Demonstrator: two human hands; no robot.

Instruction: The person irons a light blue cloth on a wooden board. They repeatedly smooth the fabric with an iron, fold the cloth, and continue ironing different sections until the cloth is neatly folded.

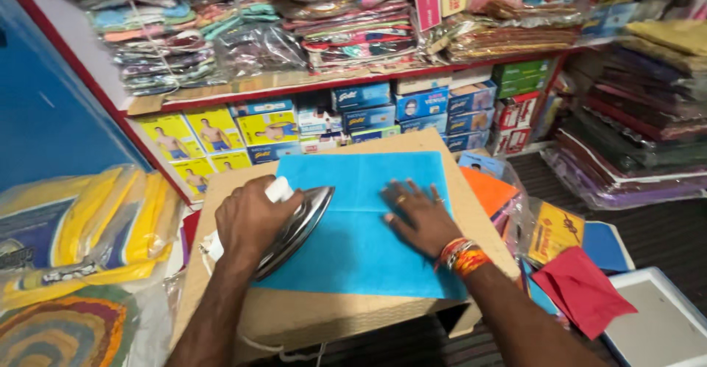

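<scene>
A flat blue cloth [368,249] with fold creases lies spread on a brown cardboard-covered surface [309,315]. My left hand [250,219] grips the white handle of a metal clothes iron [298,227], which rests on the left part of the cloth with its tip pointing away from me. My right hand [420,216] lies flat on the cloth to the right of the iron, fingers spread, pressing it down. A ring is on one finger and orange thread bands circle the wrist.
Orange [487,190] and red [582,289] cloth pieces lie to the right, beside a yellow packet [554,231]. Shelves behind hold stacked boxes [412,109] and wrapped fabrics [346,32]. Yellow bagged goods [88,227] sit at the left. The iron's white cord [276,350] hangs at the front edge.
</scene>
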